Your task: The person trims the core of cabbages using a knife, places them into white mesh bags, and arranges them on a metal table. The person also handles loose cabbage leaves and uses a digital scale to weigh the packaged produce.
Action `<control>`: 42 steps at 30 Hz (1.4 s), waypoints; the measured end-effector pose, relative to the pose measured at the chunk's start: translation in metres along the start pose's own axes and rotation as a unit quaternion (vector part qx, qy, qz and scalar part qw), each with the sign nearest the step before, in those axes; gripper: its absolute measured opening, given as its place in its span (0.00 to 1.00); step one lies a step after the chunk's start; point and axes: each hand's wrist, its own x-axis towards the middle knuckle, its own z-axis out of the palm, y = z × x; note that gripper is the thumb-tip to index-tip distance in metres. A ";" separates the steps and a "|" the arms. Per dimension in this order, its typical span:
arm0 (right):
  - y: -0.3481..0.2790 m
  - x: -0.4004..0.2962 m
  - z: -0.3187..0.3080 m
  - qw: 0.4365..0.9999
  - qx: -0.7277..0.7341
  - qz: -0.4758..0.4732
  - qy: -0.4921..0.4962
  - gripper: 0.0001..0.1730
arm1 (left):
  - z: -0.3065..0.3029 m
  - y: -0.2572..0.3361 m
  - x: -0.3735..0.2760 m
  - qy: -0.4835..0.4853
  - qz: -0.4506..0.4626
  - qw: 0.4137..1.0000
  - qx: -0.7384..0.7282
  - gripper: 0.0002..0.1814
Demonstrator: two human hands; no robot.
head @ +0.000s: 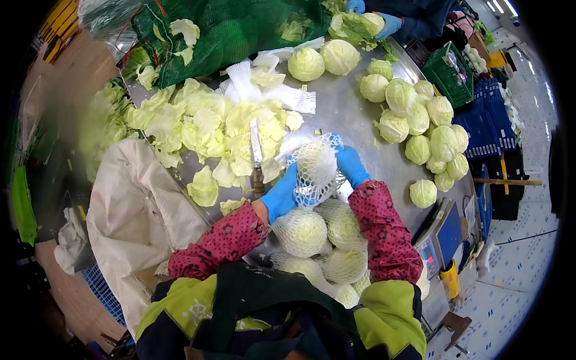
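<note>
Between my two blue-gloved hands is a cabbage in a white foam net sleeve (315,168). My left hand (281,193) grips its lower left side, and my right hand (351,164) holds the net at the upper right. Close below them lie several more netted cabbages (301,233), near my body. To the left of my left hand, a knife (256,150) with a wooden handle rests on loose cabbage leaves (202,119). Behind the held cabbage, empty white foam nets (245,83) are bunched up on the metal table (335,96).
Bare cabbages (416,108) cluster at the right, and two (339,57) sit farther back. A green mesh sack (234,33) covers the far left. A co-worker's gloved hand (389,26) holds leafy cabbage at the far edge. A white woven sack (135,193) hangs at the left; a scale (432,252) stands right.
</note>
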 end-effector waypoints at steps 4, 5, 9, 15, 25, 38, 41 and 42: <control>-0.034 -0.037 -0.008 0.994 0.035 -0.076 0.067 0.26 | -0.015 0.005 0.003 0.006 0.004 1.000 -0.021 0.40; -0.045 -0.053 -0.016 0.990 0.100 -0.079 0.067 0.22 | -0.019 0.005 0.000 0.014 0.005 0.999 -0.035 0.41; -0.085 -0.137 -0.054 0.925 0.379 -0.019 0.018 0.10 | 0.005 0.011 -0.039 -0.035 -0.001 0.999 -0.001 0.44; -0.076 -0.222 -0.040 0.838 0.499 -0.037 0.219 0.18 | 0.051 -0.007 -0.077 -0.115 0.094 0.988 -0.032 0.27; 0.050 -0.413 0.006 0.803 0.533 -0.041 0.265 0.30 | 0.144 -0.117 -0.115 -0.283 0.004 0.929 0.239 0.38; 0.330 -0.605 0.043 0.502 0.677 0.202 0.499 0.33 | 0.099 -0.091 -0.121 -0.164 0.090 0.944 0.273 0.16; 0.361 -0.611 0.019 0.562 0.654 0.228 0.452 0.31 | 0.083 -0.069 -0.118 -0.107 0.139 0.950 0.260 0.16; 0.333 -0.589 -0.019 0.742 0.351 0.309 0.480 0.30 | 0.081 -0.060 -0.121 -0.081 0.166 0.944 0.273 0.15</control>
